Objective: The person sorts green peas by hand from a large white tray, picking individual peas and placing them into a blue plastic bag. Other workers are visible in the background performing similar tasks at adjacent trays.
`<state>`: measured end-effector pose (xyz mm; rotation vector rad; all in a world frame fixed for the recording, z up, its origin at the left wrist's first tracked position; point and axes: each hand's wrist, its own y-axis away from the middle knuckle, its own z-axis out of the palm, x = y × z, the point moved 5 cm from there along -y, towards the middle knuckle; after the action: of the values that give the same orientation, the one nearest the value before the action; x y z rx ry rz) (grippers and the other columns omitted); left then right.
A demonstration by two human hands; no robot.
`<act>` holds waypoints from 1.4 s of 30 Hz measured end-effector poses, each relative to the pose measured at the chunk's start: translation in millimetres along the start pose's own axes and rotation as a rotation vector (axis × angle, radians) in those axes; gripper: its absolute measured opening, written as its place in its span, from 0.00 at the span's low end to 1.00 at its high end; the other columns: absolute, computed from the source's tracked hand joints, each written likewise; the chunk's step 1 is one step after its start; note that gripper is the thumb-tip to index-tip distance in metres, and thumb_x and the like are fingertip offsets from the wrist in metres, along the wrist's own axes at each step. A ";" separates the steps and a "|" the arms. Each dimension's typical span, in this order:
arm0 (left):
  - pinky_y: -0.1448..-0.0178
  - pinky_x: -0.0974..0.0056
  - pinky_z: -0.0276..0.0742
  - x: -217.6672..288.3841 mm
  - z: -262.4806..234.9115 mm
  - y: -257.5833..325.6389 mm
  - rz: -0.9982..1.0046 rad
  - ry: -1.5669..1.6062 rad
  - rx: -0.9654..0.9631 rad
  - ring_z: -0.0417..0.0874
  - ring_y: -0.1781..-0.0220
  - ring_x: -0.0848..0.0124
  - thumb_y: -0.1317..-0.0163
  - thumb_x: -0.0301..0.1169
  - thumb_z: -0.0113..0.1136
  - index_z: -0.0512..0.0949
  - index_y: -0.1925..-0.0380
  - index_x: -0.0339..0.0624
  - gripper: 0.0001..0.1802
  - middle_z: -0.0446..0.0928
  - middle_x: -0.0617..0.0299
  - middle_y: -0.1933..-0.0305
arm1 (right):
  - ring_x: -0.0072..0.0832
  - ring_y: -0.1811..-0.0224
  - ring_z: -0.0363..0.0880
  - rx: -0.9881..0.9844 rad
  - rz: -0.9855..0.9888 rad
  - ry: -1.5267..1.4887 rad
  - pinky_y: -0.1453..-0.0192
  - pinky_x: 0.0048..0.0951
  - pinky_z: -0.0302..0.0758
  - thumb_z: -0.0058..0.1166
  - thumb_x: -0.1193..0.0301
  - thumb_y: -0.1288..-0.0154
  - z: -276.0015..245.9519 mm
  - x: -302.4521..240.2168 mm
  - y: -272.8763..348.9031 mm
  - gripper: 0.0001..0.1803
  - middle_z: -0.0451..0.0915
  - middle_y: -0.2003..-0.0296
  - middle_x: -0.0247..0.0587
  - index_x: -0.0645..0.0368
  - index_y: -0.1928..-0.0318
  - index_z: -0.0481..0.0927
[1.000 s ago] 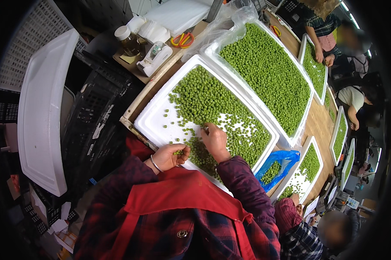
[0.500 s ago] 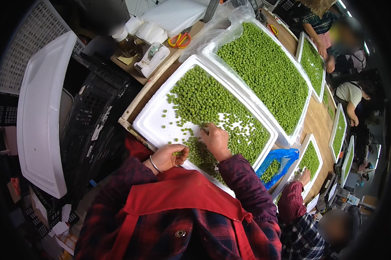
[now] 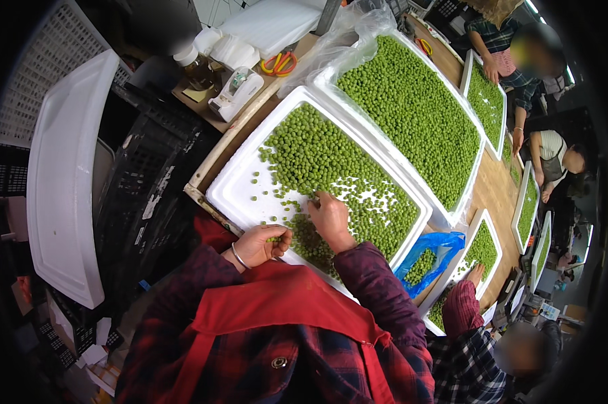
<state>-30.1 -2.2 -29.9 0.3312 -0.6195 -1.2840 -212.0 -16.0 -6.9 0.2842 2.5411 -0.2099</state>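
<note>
Green peas (image 3: 310, 155) lie in a white foam tray (image 3: 233, 192) in front of me, heaped at its far left and spread thinner toward the right. My left hand (image 3: 258, 246), with a bangle at the wrist, is curled over the tray's near edge, and a few peas show inside its fingers. Just right of it, my right hand (image 3: 332, 221) reaches down among the peas near the tray's middle. Its thumb and fingertips are drawn together; whatever sits between them is hidden.
Beyond stands a larger plastic-lined tray (image 3: 475, 158) full of peas. A blue bag (image 3: 445, 244) with peas lies at right, beside a co-worker's tray (image 3: 498, 259). Scissors (image 3: 279, 64) and a tape dispenser (image 3: 236, 94) lie far left. A foam lid (image 3: 68, 182) stands left.
My right hand has shifted slightly left over the peas; my left hand stays nearly still. Co-workers at the right and far side have moved their arms.
</note>
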 end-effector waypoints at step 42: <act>0.59 0.69 0.73 7.1 -24.3 -2.0 0.151 -0.005 0.116 0.76 0.64 0.72 0.35 0.30 0.49 0.75 0.59 0.36 0.10 0.76 0.63 0.66 | 0.41 0.65 0.78 -0.337 -0.092 -0.505 0.63 0.36 0.76 0.57 0.70 0.47 -20.6 -57.8 54.4 0.13 0.78 0.66 0.46 0.55 0.59 0.81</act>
<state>-16.0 -12.1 -48.5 0.3695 -0.7116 -1.1070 -162.2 31.7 37.5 -0.0203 2.0432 0.1047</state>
